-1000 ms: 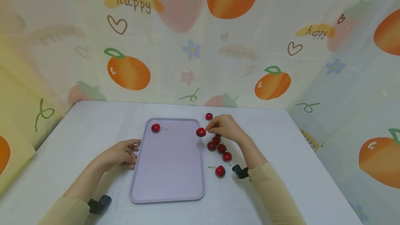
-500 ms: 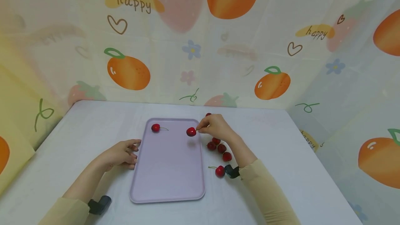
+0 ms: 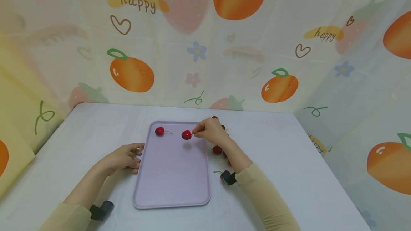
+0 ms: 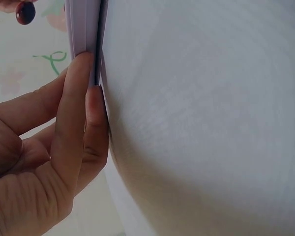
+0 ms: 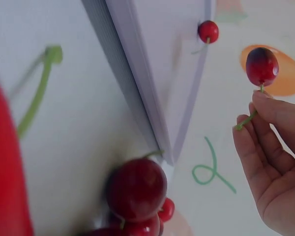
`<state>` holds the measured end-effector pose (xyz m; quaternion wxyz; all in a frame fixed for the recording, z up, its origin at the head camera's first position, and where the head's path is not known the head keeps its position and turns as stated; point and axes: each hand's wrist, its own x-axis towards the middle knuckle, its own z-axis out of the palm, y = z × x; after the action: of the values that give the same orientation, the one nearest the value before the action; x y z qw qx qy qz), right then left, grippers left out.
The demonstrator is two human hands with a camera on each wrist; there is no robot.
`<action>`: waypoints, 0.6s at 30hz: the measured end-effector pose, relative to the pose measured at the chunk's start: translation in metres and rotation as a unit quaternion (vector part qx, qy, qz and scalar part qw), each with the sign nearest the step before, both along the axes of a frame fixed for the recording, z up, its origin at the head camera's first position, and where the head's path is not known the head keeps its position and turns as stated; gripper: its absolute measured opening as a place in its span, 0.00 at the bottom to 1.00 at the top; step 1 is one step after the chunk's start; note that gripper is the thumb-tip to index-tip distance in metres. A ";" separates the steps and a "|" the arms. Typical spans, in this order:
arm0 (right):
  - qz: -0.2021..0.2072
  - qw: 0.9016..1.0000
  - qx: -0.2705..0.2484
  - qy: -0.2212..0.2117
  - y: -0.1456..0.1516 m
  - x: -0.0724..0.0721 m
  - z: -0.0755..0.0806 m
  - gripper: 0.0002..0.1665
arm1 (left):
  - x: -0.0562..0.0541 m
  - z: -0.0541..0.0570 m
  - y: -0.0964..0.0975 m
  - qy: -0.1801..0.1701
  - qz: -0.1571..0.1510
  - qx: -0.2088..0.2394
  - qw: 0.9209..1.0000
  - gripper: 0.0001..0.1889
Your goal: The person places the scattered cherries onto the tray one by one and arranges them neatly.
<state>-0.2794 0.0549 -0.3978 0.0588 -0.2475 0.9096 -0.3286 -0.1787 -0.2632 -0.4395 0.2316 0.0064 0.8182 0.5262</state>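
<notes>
My right hand (image 3: pixel 211 131) pinches a red cherry (image 3: pixel 186 135) by its green stem, above the upper part of a pale purple tray (image 3: pixel 174 174). In the right wrist view this cherry (image 5: pixel 262 66) hangs from the stem between thumb and fingers. Another cherry (image 3: pixel 159 131) lies in the tray's far left corner, its stem pointing right. My left hand (image 3: pixel 120 159) lies at the tray's left side with fingers extended. In the left wrist view its fingertips touch the tray's edge (image 4: pixel 83 29).
Several cherries (image 3: pixel 217 149) lie on the white table (image 3: pixel 273 145) right of the tray, partly hidden by the right hand and arm. A nearer cherry (image 3: pixel 223 176) is partly covered by the dark wrist camera (image 3: pixel 229 178). A fruit-printed cloth (image 3: pixel 173 63) hangs behind the table.
My right hand has carried the cherry leftward, from over the tray's right rim to farther inside it. The left hand and the tray stay in place.
</notes>
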 end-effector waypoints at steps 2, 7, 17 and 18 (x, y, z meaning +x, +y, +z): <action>0.000 1.000 -0.002 -0.002 -0.004 0.000 -0.003 0.05 | 0.000 0.001 0.000 -0.001 0.000 0.000 1.000 0.42; -0.002 1.000 -0.004 -0.013 -0.015 0.000 -0.008 0.05 | 0.001 0.001 0.000 -0.002 -0.001 0.000 1.000 0.42; -0.008 1.000 -0.026 -0.010 -0.031 -0.003 -0.010 0.06 | 0.000 0.001 0.000 -0.001 -0.003 -0.003 1.000 0.42; -0.006 1.000 -0.026 -0.006 -0.032 -0.005 -0.011 0.06 | 0.000 0.001 0.000 -0.002 -0.003 -0.004 1.000 0.42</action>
<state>-0.2840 0.0226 -0.4088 0.0554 -0.2413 0.9018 -0.3542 -0.1792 -0.2636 -0.4384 0.2342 0.0067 0.8201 0.5220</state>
